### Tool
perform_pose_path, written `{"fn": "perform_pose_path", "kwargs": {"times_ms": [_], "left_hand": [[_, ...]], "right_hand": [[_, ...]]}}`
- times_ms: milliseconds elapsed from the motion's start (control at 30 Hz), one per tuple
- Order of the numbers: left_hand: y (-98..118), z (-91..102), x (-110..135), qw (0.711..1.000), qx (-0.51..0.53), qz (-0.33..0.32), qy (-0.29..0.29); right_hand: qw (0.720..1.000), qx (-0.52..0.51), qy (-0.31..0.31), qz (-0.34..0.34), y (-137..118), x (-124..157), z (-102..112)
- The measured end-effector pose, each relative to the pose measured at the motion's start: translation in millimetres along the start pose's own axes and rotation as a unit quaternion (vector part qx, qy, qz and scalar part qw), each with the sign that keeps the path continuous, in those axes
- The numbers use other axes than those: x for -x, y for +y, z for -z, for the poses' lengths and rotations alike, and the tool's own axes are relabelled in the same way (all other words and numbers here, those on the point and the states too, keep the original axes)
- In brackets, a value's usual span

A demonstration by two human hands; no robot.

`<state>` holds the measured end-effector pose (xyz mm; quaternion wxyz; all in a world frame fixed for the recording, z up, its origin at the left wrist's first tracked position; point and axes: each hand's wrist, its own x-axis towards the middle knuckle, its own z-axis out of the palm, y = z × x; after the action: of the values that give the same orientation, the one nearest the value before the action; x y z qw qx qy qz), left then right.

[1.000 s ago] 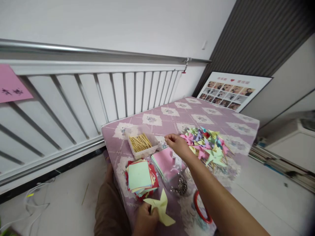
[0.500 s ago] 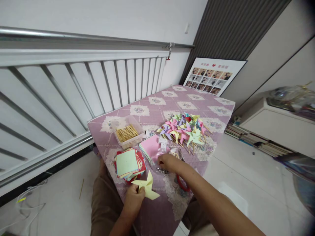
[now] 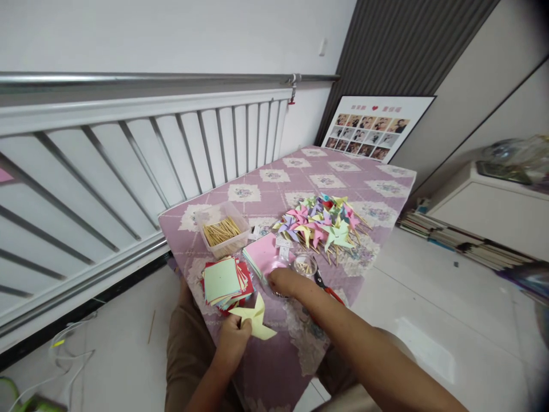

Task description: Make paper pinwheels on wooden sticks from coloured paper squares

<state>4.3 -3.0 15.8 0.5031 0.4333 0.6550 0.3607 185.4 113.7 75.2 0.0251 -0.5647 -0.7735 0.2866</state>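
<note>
My left hand (image 3: 234, 339) pinches a pale yellow paper pinwheel (image 3: 255, 321) near the front edge of the purple table (image 3: 274, 366). My right hand (image 3: 281, 282) reaches down into a clear jar (image 3: 274, 273) of small metal pieces, fingers curled; what they hold is hidden. A stack of coloured paper squares (image 3: 225, 279) lies just left of it, and a pink paper stack (image 3: 262, 253) sits behind the jar.
A clear box of wooden sticks (image 3: 222, 232) stands at the table's left. A heap of finished pinwheels (image 3: 322, 222) lies in the middle. Red-handled scissors (image 3: 328, 288) and a small glass dish (image 3: 305, 266) sit right of my hand. White railing on the left, books on the floor right.
My right hand drew back from the pinwheel heap to the jar near the front. The left hand kept hold of the yellow pinwheel. My view swung to the right.
</note>
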Motion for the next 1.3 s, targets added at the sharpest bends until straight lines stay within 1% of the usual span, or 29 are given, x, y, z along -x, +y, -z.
{"fn": "perform_pose_path", "kwargs": {"times_ms": [100, 133, 267, 367, 433, 533, 600, 700, 733, 767, 833, 867, 967, 1033, 1100, 1233, 1300], "left_hand": [[8.5, 0.4, 3.2, 1.0, 0.003, 0.006, 0.011], [10.6, 0.4, 4.2, 1.0, 0.005, 0.012, 0.014], [10.5, 0.0, 4.8, 0.999, 0.019, 0.023, 0.012], [4.4, 0.0, 2.6, 0.999, 0.026, 0.021, 0.005], [1.0, 0.1, 0.8, 0.999, 0.03, 0.025, 0.005], [-1.2, 0.2, -1.3, 0.999, 0.037, 0.033, 0.004], [-0.7, 0.0, -2.0, 0.998, 0.045, 0.037, 0.0], [4.0, -1.2, -0.7, 0.998, 0.059, 0.037, -0.009], [7.3, -1.6, 0.7, 0.997, 0.063, 0.036, -0.013], [11.6, -1.9, 2.7, 0.997, 0.067, 0.035, -0.016], [23.2, -2.0, 8.1, 0.997, 0.069, 0.035, -0.024], [30.0, -1.7, 11.3, 0.997, 0.066, 0.036, -0.028], [50.1, -0.7, 20.7, 0.998, 0.041, 0.012, -0.04], [60.3, -0.5, 25.7, 0.999, 0.023, -0.014, -0.043], [67.4, -0.9, 29.6, 0.999, -0.003, -0.034, -0.037], [77.8, -3.2, 36.6, 0.996, -0.053, -0.06, -0.024], [83.2, -4.8, 40.4, 0.995, -0.057, -0.074, -0.025]], "right_hand": [[1.0, 0.0, -0.02, 0.004, 4.1, 1.2, 5.5], [1.0, -0.006, -0.011, 0.004, 5.2, 2.0, 8.6], [0.996, -0.063, 0.068, 0.001, 6.2, 11.9, 23.5], [0.981, -0.139, 0.132, 0.003, 3.1, 30.0, 29.8], [0.967, -0.197, 0.159, 0.007, -0.6, 46.6, 27.9], [0.947, -0.274, 0.165, 0.012, -8.8, 73.7, 15.4], [0.928, -0.342, 0.146, 0.006, -15.7, 90.5, 3.2], [0.871, -0.478, 0.111, -0.021, -26.3, 110.7, -14.4], [0.852, -0.511, 0.109, -0.03, -29.3, 116.0, -18.8], [0.838, -0.533, 0.11, -0.036, -31.9, 120.6, -22.1], [0.821, -0.558, 0.117, -0.039, -36.0, 127.9, -25.1], [0.817, -0.563, 0.121, -0.036, -37.6, 131.0, -24.8], [0.822, -0.55, 0.145, -0.022, -42.2, 138.2, -19.9], [0.835, -0.525, 0.161, -0.01, -45.8, 141.9, -15.8], [0.856, -0.484, 0.183, 0.002, -50.2, 145.0, -12.7], [0.911, -0.323, 0.251, 0.055, -59.7, 148.7, -10.5], [0.925, -0.247, 0.272, 0.095, -63.5, 148.6, -11.1]]}}
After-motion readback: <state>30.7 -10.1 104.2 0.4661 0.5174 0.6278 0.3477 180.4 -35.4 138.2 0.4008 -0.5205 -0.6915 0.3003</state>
